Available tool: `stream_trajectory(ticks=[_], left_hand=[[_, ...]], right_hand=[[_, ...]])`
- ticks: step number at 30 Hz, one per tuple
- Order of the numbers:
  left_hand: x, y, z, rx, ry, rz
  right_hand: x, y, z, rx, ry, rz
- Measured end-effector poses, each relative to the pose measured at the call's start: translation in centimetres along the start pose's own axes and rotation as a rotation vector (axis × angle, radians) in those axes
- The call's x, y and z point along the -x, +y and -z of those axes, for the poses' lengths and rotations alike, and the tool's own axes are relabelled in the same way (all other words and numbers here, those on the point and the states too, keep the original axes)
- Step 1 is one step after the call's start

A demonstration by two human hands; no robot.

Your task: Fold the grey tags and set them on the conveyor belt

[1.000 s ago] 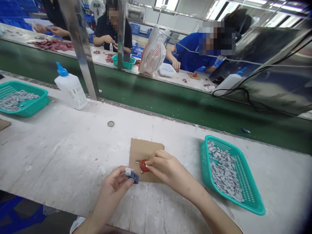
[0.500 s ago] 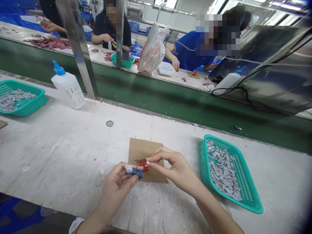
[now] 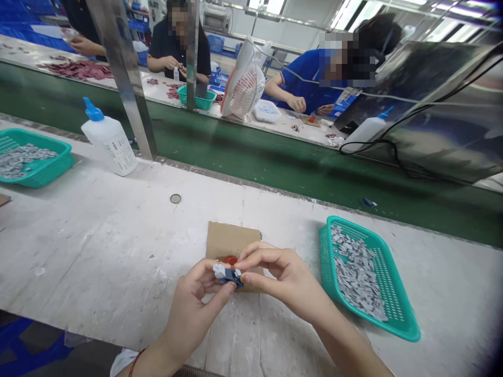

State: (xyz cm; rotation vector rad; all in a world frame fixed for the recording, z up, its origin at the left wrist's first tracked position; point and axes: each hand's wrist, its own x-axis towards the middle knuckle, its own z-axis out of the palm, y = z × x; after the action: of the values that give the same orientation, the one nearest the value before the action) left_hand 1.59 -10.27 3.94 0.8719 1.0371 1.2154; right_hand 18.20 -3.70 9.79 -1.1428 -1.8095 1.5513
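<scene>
My left hand [image 3: 196,293] is closed on a small dark blue piece with a pale grey-white end [image 3: 232,277], held above a square of brown cardboard [image 3: 223,236]. My right hand [image 3: 279,272] pinches a small grey-white piece [image 3: 237,273] against the blue piece's top. Just behind the fingertips, a round red thing [image 3: 231,259] lies on the cardboard, partly hidden by my hands. To the right, a green plastic basket [image 3: 406,319] holds many small grey pieces [image 3: 357,277].
A white squeeze bottle with a blue nozzle [image 3: 110,144] stands at the left, beside another green basket [image 3: 51,170]. A bottle cap [image 3: 175,198] lies on the white table. Beyond runs a green conveyor belt [image 3: 251,157] carrying a small dark piece [image 3: 368,202]. Co-workers sit across it.
My right hand has moved from the round red thing to the blue piece, bringing the small grey-white piece against it. My left hand has shifted slightly right.
</scene>
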Motion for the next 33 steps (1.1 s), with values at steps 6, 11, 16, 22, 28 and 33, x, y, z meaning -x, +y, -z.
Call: stream_trajectory(ticks=[6, 11, 16, 22, 28, 33], left_hand=[[0.2, -0.2, -0.2, -0.032, -0.008, -0.031], [0.3, 0.1, -0.1, -0.110, -0.003, -0.106], [0.2, 0.1, 0.2, -0.230, -0.044, -0.243], [0.4, 0.5, 0.4, -0.297, -0.067, -0.402], [0.2, 0.8, 0.2, -0.259, -0.108, -0.433], [-0.1, 1.4, -0.6, -0.090, -0.099, -0.305]], right_hand=[[0.4, -0.6, -0.4, 0.033, 0.011, 0.015], [0.7, -1.0, -0.6, 0.041, 0.040, -0.011], [0.8, -0.7, -0.1, -0.060, -0.006, -0.040], [0.5, 0.2, -0.5, -0.465, -0.101, -0.101], [0.5, -0.1, -1.6, -0.590, -0.085, -0.054], [0.8, -0.2, -1.9, -0.576, -0.040, -0.024]])
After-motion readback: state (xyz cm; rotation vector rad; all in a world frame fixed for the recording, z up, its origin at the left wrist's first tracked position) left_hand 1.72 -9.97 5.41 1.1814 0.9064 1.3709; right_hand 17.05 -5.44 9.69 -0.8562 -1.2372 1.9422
